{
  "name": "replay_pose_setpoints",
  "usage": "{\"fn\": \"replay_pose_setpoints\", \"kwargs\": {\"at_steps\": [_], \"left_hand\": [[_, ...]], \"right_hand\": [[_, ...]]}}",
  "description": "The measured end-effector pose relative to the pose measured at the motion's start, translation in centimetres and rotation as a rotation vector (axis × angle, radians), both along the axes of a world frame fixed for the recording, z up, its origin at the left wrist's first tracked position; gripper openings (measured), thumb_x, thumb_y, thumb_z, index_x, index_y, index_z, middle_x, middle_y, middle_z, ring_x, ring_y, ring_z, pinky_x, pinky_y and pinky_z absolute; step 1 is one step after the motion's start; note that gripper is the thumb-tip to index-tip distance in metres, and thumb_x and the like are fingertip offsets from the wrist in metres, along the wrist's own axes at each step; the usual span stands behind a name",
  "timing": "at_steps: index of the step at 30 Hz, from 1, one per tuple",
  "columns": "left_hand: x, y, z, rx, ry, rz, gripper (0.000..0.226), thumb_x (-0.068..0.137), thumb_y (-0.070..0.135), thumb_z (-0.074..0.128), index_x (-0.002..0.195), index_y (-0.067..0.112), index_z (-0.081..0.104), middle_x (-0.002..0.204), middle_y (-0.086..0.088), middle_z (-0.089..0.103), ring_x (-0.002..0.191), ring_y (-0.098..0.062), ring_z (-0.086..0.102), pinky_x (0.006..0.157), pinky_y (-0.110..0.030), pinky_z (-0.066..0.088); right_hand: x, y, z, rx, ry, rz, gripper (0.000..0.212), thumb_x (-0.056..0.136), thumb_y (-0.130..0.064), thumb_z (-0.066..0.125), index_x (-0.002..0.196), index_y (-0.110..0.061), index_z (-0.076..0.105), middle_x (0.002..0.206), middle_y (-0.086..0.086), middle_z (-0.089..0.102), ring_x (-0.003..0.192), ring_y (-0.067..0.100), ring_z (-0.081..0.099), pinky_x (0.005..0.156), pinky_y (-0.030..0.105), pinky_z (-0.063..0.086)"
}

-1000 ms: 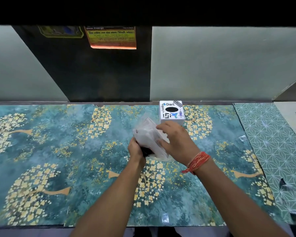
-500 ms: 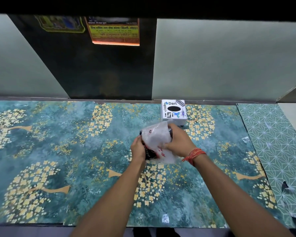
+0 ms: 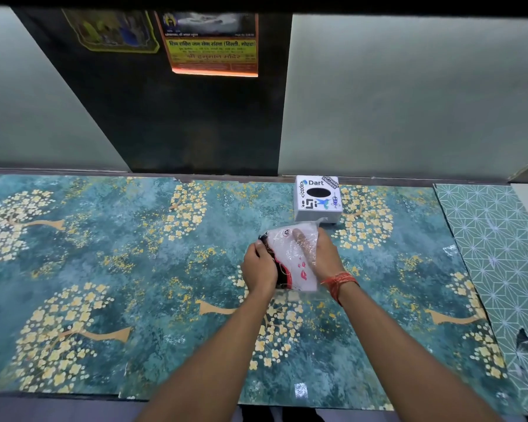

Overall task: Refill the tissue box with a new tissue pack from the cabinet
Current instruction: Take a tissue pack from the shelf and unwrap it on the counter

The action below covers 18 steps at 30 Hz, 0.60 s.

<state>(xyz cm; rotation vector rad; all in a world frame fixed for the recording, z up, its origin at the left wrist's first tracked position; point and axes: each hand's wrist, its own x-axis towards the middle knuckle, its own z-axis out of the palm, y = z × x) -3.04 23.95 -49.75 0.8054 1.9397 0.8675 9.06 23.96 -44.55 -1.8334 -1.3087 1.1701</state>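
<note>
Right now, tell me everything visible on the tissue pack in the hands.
The tissue pack is a soft white bundle in crinkled clear plastic wrap, with red marks and a small round logo printed on it and a dark band along its left edge. It is held above the floral counter, tilted, just in front of the tissue box. The left hand grips its left edge; the right hand clasps its right side.

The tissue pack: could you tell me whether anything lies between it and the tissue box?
Nothing visible does. The tissue pack, held in both hands, sits just in front of the tissue box, whose oval slot is unobstructed.
</note>
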Motion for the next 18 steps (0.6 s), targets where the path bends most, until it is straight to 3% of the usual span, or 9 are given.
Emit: {"fn": "replay_pose_setpoints", "kwargs": {"at_steps": [2,5,7,9,11,14,18], "left_hand": [[-0.4,0.3,0.0,-0.071,-0.012,0.051,0.038,0.104,0.034,0.032,0.106,0.011,0.062,0.094,-0.003,0.059,0.089,-0.028,0.056,0.084,-0.037,0.044],[-1.1,0.4,-0.4,-0.128,-0.045,0.072,0.035,0.104,0.032,0.034,0.107,0.011,0.061,0.103,-0.009,0.064,0.089,-0.028,0.057,0.085,-0.039,0.047],[-1.1,0.2,-0.6,-0.143,-0.056,0.075,0.034,0.104,0.032,0.034,0.105,0.011,0.061,0.107,-0.011,0.066,0.090,-0.029,0.061,0.084,-0.039,0.049],[-1.0,-0.1,-0.7,-0.141,-0.038,0.064,0.037,0.104,0.032,0.034,0.114,0.010,0.062,0.110,-0.008,0.066,0.093,-0.029,0.062,0.085,-0.038,0.050],[-1.1,-0.3,-0.7,-0.147,-0.007,0.063,0.038,0.104,0.034,0.034,0.117,0.012,0.061,0.110,-0.002,0.065,0.099,-0.031,0.063,0.090,-0.038,0.050],[-1.8,-0.2,-0.8,-0.177,0.032,0.089,0.038,0.103,0.037,0.033,0.110,0.015,0.064,0.105,-0.010,0.069,0.094,-0.033,0.065,0.090,-0.046,0.054],[-4.0,0.3,-1.1,-0.200,0.117,0.200,0.038,0.104,0.033,0.034,0.102,0.010,0.063,0.096,-0.011,0.067,0.085,-0.031,0.063,0.080,-0.039,0.053]], "right_hand": [[0.2,-0.3,-0.3,-0.088,0.043,0.111,0.071,0.081,-0.056,0.065,0.133,-0.017,0.036,0.118,0.001,0.061,0.101,0.021,0.064,0.093,0.047,0.053],[0.4,-0.8,-0.7,-0.098,-0.015,0.328,0.093,0.081,-0.035,0.075,0.148,-0.015,0.014,0.129,-0.004,0.050,0.115,0.018,0.055,0.102,0.039,0.046],[0.2,-1.3,-0.9,-0.025,-0.052,0.346,0.081,0.085,-0.030,0.071,0.147,-0.017,0.021,0.126,-0.005,0.053,0.112,0.014,0.053,0.100,0.034,0.045],[0.1,-1.4,-1.4,0.090,-0.083,0.290,0.053,0.090,-0.022,0.064,0.139,-0.021,0.041,0.128,-0.002,0.059,0.111,0.012,0.055,0.098,0.036,0.048],[0.1,-1.3,-1.4,0.094,-0.071,0.253,0.039,0.092,-0.015,0.060,0.130,-0.022,0.051,0.126,0.001,0.062,0.107,0.013,0.060,0.085,0.028,0.052],[0.7,-0.9,-0.2,-0.030,0.060,0.182,0.035,0.092,-0.022,0.061,0.125,-0.021,0.051,0.115,0.001,0.065,0.091,0.016,0.068,0.059,0.020,0.055],[3.7,-0.2,2.0,-0.010,0.217,0.075,0.031,0.090,-0.026,0.064,0.118,-0.021,0.053,0.108,-0.002,0.063,0.089,0.015,0.066,0.056,0.022,0.058]]}}
